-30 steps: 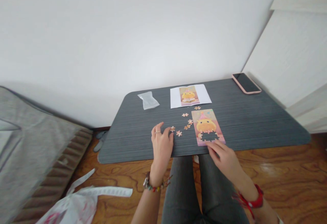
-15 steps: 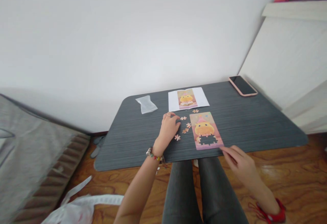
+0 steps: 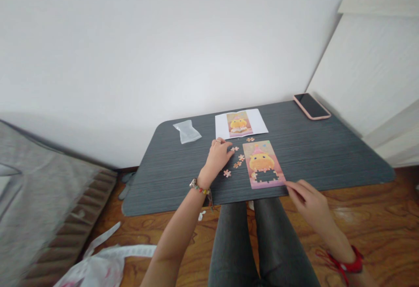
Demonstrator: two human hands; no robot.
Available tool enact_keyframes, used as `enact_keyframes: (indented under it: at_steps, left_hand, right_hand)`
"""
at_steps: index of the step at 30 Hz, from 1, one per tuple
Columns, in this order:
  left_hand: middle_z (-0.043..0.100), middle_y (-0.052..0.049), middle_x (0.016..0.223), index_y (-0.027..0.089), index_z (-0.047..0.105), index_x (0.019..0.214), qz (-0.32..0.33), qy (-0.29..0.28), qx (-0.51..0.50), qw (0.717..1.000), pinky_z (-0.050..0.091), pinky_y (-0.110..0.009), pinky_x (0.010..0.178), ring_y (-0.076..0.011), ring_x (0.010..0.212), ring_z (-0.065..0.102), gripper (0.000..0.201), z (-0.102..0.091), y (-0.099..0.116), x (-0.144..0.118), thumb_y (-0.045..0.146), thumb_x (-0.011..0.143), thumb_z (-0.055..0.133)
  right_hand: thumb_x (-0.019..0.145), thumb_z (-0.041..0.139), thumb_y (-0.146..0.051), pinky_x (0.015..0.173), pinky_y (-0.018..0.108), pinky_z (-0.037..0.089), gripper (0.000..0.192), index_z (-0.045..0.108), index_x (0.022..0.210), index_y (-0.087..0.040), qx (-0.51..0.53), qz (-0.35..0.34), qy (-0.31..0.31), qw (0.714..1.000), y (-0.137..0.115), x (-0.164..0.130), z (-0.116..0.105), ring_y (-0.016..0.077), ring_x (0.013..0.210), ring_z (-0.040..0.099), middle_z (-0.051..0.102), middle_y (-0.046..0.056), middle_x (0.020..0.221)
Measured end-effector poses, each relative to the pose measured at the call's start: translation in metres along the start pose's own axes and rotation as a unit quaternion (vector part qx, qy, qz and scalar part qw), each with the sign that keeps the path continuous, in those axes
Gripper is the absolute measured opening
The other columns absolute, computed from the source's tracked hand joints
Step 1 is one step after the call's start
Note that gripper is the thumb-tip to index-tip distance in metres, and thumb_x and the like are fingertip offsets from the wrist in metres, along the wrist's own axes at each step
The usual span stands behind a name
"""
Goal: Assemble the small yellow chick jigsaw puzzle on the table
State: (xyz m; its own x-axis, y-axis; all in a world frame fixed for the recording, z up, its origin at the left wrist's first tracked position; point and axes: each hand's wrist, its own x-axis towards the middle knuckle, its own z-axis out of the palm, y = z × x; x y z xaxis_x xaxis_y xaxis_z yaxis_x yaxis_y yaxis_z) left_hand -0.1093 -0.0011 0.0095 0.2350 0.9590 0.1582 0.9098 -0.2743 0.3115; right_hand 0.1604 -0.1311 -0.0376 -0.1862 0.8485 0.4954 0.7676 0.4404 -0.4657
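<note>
Legs in grey trousers (image 3: 248, 243) nearest, under dark striped desk (image 3: 327, 156). Right hand (image 3: 307, 202) at desk's near edge, fingers loosely curled, empty, touching corner of pink-and-yellow cardboard jigsaw puzzle (image 3: 263, 164). Left hand (image 3: 218, 158) reaches further, fingers pinching at small loose pink puzzle piece (image 3: 235, 149); grip unclear. Piece looks light, thin, stiff, best nipped by edges. Beyond: printed reference sheet (image 3: 240, 124), clear plastic bag (image 3: 186, 131), pink-cased phone (image 3: 311, 106).

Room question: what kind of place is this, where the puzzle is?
Probably a room at home. A low dark table stands on a wood floor against a plain white wall, with a phone lying on it and what looks like a mattress beside it.
</note>
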Motion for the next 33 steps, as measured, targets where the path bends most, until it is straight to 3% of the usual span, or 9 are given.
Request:
enact_keyframes:
  at_steps: [5,11,18,21,24,33]
  left_hand:
    - [0.054,-0.007,0.091,0.017,0.065,0.084,-0.009,-0.018,-0.012,1.000,0.041,-0.035,0.087,-0.0209,0.093,0.049,0.009,0.005,0.005,0.009,0.021,0.080,0.058]
    - [0.053,-0.006,0.093,0.017,0.064,0.092,-0.007,-0.024,-0.012,1.000,0.039,-0.035,0.090,-0.0208,0.095,0.048,0.015,0.000,0.000,0.004,0.018,0.077,0.061]
    - [0.054,-0.007,0.094,0.017,0.065,0.096,-0.083,-0.001,-0.011,0.996,0.039,-0.038,0.092,-0.0219,0.095,0.050,0.021,-0.022,-0.037,-0.042,0.017,0.074,0.063]
    - [0.055,-0.005,0.093,0.019,0.066,0.093,-0.080,-0.005,-0.032,0.996,0.041,-0.037,0.091,-0.0201,0.092,0.051,0.020,-0.023,-0.044,-0.065,0.016,0.074,0.063]
    - [0.055,-0.004,0.093,0.022,0.067,0.093,-0.070,-0.016,-0.048,0.996,0.042,-0.037,0.090,-0.0188,0.091,0.052,0.021,-0.022,-0.041,-0.075,0.014,0.074,0.062]
    - [0.052,-0.005,0.096,0.024,0.068,0.098,-0.067,0.008,-0.034,0.997,0.041,-0.039,0.091,-0.0209,0.094,0.048,0.024,-0.014,-0.024,-0.067,0.019,0.075,0.063]
  right_hand:
    - [0.090,0.042,-0.024,0.063,0.025,0.047,0.023,0.064,0.093,-0.020,0.006,0.000,0.006,1.000,0.000,0.001,0.000,0.0143,0.065,0.058,0.060,0.003,0.071]
    - [0.090,0.042,-0.025,0.063,0.025,0.047,0.023,0.064,0.093,-0.019,0.010,0.012,-0.004,1.000,0.000,0.001,-0.001,0.0146,0.067,0.059,0.060,0.003,0.072]
    - [0.090,0.043,-0.025,0.064,0.025,0.047,0.022,0.064,0.094,-0.019,0.023,0.010,-0.004,1.000,0.000,0.000,-0.002,0.0140,0.067,0.059,0.060,0.004,0.073]
    - [0.090,0.043,-0.025,0.063,0.025,0.047,0.022,0.065,0.093,-0.019,0.029,0.010,-0.010,0.999,0.000,0.002,-0.002,0.0137,0.065,0.058,0.060,0.003,0.071]
    - [0.089,0.043,-0.025,0.062,0.025,0.046,0.023,0.065,0.092,-0.019,0.028,0.003,-0.014,0.999,-0.003,0.004,-0.003,0.0136,0.063,0.057,0.060,0.003,0.071]
    - [0.089,0.042,-0.022,0.063,0.025,0.047,0.024,0.065,0.094,-0.019,0.035,-0.017,-0.013,0.999,-0.014,0.014,-0.003,0.0137,0.063,0.058,0.060,0.003,0.069]
